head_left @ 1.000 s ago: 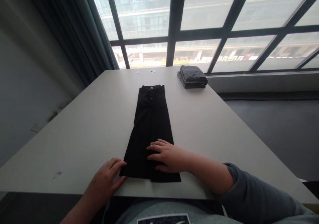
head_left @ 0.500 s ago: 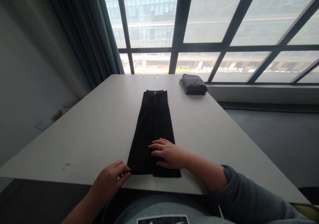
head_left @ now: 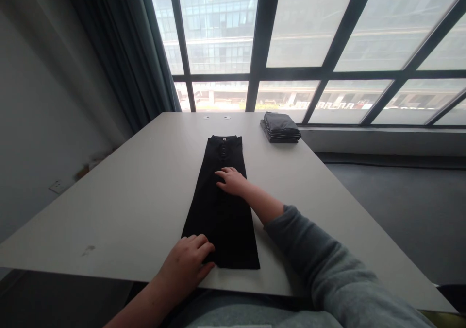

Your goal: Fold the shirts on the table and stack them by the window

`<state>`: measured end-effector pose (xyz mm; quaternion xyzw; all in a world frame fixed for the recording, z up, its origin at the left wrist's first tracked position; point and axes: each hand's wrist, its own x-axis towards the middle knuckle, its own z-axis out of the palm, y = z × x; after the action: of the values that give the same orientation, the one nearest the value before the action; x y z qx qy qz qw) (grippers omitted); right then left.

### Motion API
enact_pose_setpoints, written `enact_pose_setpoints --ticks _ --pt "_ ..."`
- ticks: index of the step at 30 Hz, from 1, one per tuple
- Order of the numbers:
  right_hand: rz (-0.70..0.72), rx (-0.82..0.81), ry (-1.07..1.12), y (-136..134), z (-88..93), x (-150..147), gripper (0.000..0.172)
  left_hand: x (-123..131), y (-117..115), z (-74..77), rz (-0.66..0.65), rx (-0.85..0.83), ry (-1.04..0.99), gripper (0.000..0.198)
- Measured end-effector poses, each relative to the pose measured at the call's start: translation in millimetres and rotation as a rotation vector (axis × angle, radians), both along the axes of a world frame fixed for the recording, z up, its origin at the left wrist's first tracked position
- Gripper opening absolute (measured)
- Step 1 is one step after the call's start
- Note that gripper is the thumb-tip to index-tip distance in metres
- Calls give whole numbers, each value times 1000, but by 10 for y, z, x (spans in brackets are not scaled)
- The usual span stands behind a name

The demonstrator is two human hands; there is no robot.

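Note:
A long black garment [head_left: 233, 226], which I cannot name more exactly, lies flat lengthwise on the table, with small buttons and a pale label at its far end. My left hand [head_left: 191, 260] rests over its near left corner, fingers curved and thumb apart, and it covers that corner. Farther up the cloth, my right hand [head_left: 232, 181] lies palm down on the upper middle of the garment, fingers spread and holding nothing.
A stack of folded grey cloth [head_left: 280, 127] sits at the table's far right corner. The white table [head_left: 145, 197] ends close to my body. Beyond it are large windows [head_left: 218, 31], with a dark curtain [head_left: 120, 51] on the left and a wall socket [head_left: 57, 187] below.
My right hand has slid away from me up the garment, from near its lower end to its upper middle. My left hand has moved right, from the corner's edge onto the cloth.

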<state>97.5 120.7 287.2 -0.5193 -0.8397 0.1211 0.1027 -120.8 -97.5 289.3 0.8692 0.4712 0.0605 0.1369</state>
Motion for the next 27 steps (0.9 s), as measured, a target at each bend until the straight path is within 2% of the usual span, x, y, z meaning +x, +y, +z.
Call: enact_pose_setpoints --ticks 3,7,13,20,24,27 --pt "-136 -54 -92 461 10 -49 58 40 -15 -28 39 -26 44 18" --pt "-140 -16 -72 735 -48 -46 48 25 -44 -61 81 -37 0 18" --pt "-94 54 7 881 -154 28 44 -38 -48 -53 92 10 -158 17" --pt "-146 98 28 963 -232 31 45 54 -55 -170 -37 157 -259 17" --pt "-114 78 0 915 -301 28 53 92 -48 -104 -75 132 -212 18" --pt "-96 91 14 863 -310 27 57 73 -31 -35 -71 111 -196 9"
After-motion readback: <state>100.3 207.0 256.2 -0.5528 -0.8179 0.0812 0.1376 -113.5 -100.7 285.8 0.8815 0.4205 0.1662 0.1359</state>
